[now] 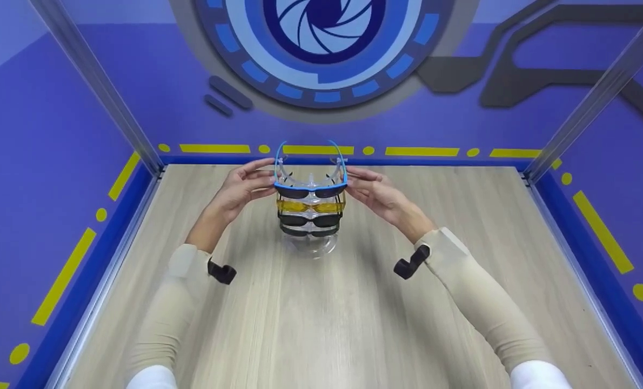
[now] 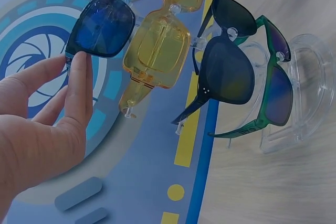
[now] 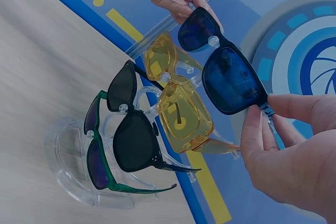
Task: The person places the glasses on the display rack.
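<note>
A pair of sunglasses [image 1: 300,192] with a bright blue frame and dark lenses sits at the top tier of a clear display stand [image 2: 315,103]. My left hand [image 1: 238,189] pinches its temple near the hinge between thumb and fingers. On the other side my right hand [image 1: 378,193] pinches the opposite temple the same way. Below hang yellow transparent glasses [image 2: 157,51], then black sunglasses [image 3: 135,142], and lowest, green-framed sunglasses [image 3: 98,169]. Both wrist views show the blue pair's lenses against the clear nose support of the stand.
The stand's round base [image 1: 316,251] rests on a light wood-grain table [image 1: 321,324] toward its back. Blue panels with yellow dashes [image 1: 421,151] rise behind and at both sides, with metal posts [image 1: 105,92] at the corners.
</note>
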The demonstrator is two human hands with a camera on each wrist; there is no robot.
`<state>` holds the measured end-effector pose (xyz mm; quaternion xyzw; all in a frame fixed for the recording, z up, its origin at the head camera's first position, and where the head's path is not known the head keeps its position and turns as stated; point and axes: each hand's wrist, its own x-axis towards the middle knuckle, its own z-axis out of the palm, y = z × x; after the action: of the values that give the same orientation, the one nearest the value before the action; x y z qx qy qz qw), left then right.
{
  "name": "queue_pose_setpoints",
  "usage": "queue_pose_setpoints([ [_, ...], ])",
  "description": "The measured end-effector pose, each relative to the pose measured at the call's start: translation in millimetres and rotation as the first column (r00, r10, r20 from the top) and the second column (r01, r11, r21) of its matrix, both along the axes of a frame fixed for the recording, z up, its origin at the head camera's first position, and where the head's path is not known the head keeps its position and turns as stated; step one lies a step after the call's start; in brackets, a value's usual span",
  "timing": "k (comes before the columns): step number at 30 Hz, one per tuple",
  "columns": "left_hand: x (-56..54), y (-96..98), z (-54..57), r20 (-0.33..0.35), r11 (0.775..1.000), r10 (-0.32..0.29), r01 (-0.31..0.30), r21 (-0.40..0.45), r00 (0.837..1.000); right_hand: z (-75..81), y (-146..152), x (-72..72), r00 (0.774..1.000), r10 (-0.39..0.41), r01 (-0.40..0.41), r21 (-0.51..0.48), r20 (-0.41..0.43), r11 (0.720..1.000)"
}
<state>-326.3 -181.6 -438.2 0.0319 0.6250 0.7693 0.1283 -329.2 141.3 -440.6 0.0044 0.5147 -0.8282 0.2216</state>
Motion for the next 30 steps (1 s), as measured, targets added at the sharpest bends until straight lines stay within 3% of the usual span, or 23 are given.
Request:
queue_pose_setpoints([
  [15, -3.6, 0.2, -3.5, -0.005, 1.0, -0.003, 0.003, -0.004, 1.0, -2.8, 2, -0.8, 1.0, -0.013, 0.013, 0.012, -0.005, 1.0],
  [23, -5.8, -3.6, -6.3, -0.006, 0.999, -0.016, 0.016, -0.051, 1.0, -8.6, 15, -3.3, 0.999, -0.029, 0.032, 0.115, -0.028, 0.993],
  [30, -7.8, -16.3, -11.0, -0.032, 0.988, 0.05, -0.055, -0.143, 0.998, -13.3, 37, -6.9, 0.996, -0.067, 0.078, 0.198, -0.06, 0.977],
])
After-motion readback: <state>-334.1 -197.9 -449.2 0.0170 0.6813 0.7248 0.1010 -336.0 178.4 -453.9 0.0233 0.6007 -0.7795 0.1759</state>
